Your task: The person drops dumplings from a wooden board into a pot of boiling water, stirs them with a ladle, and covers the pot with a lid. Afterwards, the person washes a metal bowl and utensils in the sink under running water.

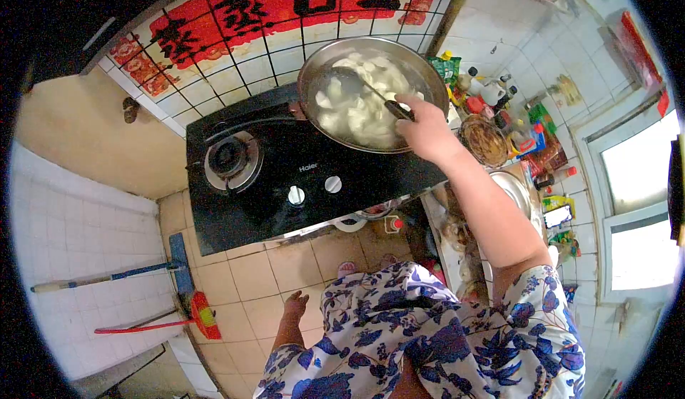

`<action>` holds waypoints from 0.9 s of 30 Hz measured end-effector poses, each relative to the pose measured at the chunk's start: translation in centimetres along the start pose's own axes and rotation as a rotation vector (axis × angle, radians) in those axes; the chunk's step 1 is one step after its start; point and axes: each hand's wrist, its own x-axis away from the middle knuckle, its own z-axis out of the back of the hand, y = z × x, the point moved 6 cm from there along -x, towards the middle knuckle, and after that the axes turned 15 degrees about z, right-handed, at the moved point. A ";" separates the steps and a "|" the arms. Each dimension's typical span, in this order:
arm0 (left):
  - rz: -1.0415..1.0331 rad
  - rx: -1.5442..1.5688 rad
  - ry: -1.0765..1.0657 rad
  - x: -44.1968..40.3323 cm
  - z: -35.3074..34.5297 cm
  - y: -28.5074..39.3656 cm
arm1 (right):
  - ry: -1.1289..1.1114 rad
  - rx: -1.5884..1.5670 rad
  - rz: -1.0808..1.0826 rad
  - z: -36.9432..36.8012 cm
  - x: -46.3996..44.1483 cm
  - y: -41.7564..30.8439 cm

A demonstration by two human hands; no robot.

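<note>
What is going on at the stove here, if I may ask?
The person's right hand grips a dark-handled utensil dipped into a wide metal pan, where pale pieces resembling dumplings sit in liquid. The pan stands on the right side of the stove. The left hand hangs low, away from it.

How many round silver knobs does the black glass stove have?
2. The left silver knob is nearer the uncovered round burner; the right silver knob is nearer the big round steel pot. None seems hidden.

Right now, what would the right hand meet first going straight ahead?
Probably the pale pieces in the pan, just beyond the dark handle the right hand grips; its height above them is unclear.
</note>
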 end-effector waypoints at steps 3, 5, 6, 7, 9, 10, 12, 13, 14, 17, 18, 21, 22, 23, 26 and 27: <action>-0.025 0.003 0.046 -0.7 -0.4 -0.1 | 0.048 -0.047 -0.060 2.6 0.9 0.3; -0.046 -0.056 0.030 -2.2 -0.6 -0.4 | 0.075 -0.001 0.043 5.3 2.1 0.6; -0.152 -0.096 0.017 -4.3 -0.8 -1.3 | 0.044 -0.027 0.032 6.8 2.9 0.5; -0.258 -0.137 0.004 -6.8 -1.1 -3.0 | 0.012 -0.054 0.020 8.6 3.7 0.0; -0.394 -0.394 0.025 -6.7 -1.6 -2.8 | -0.051 -0.075 0.020 12.1 5.2 -1.7; -0.421 -0.611 0.059 -5.6 -1.5 -1.9 | -0.086 -0.007 0.071 13.8 5.7 -1.6; -0.443 -0.760 0.106 -5.1 -1.4 -1.1 | -0.163 0.066 0.122 16.2 6.0 -2.8; -0.437 -0.692 0.123 -7.0 -1.3 -2.1 | -0.203 0.066 0.122 17.0 6.0 -3.6; -0.433 -0.623 0.139 -8.9 -1.3 -3.0 | -0.236 0.062 0.082 17.7 6.0 -2.8; -0.051 -0.195 0.045 0.2 0.4 2.7 | -0.383 0.137 0.103 18.5 5.2 -4.1; -0.060 -0.211 0.028 1.0 0.4 3.8 | -0.438 0.168 0.125 18.2 5.0 -4.1; -0.071 -0.146 -0.020 1.1 -0.1 4.3 | -0.534 0.192 0.188 16.7 4.9 -4.1; -0.065 -0.050 -0.033 -0.5 -0.5 3.2 | -0.522 0.153 0.208 15.7 5.1 -3.8; -0.059 0.047 -0.046 -1.4 -0.4 2.5 | -0.509 0.114 0.229 14.7 5.4 -3.7; -0.093 -0.152 -0.023 -1.1 -0.8 1.4 | -0.477 0.021 0.217 11.7 6.2 -1.9; -0.183 -0.393 0.016 -1.3 -1.1 0.9 | -0.444 0.007 0.233 11.0 6.6 -1.5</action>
